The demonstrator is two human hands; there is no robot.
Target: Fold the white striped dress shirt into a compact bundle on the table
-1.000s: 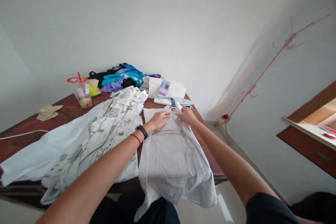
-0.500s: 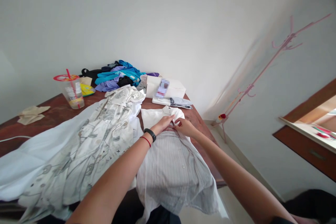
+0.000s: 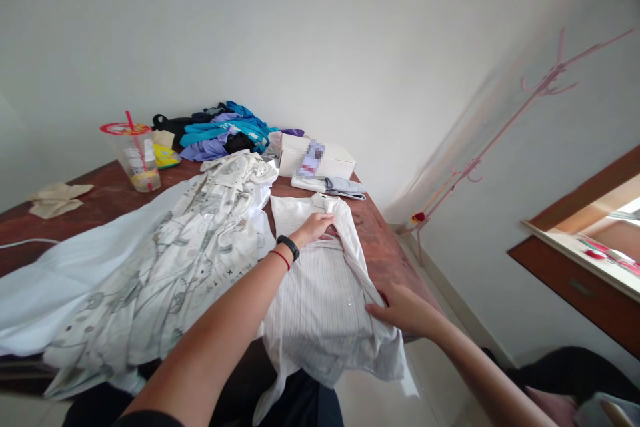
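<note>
A pale striped shirt (image 3: 320,293) lies front-up on the brown table (image 3: 105,203), its hem hanging over the near edge. My left hand (image 3: 314,227) rests flat near the collar, fingers stretched out, pressing the cloth. It wears a black band and a red string at the wrist. My right hand (image 3: 400,310) lies lower on the shirt's right side by the table edge, fingers bent onto the fabric's edge.
A white patterned shirt (image 3: 180,260) spreads over a light blue cloth (image 3: 60,280) to the left. At the back stand a plastic cup with a red straw (image 3: 134,159), a heap of blue and purple clothes (image 3: 225,137) and a white box (image 3: 315,160). A pink coat stand (image 3: 500,130) leans by the wall.
My right hand has left the collar and moved down toward me to the shirt's lower right side. My left hand stays by the collar. The view has shifted slightly.
</note>
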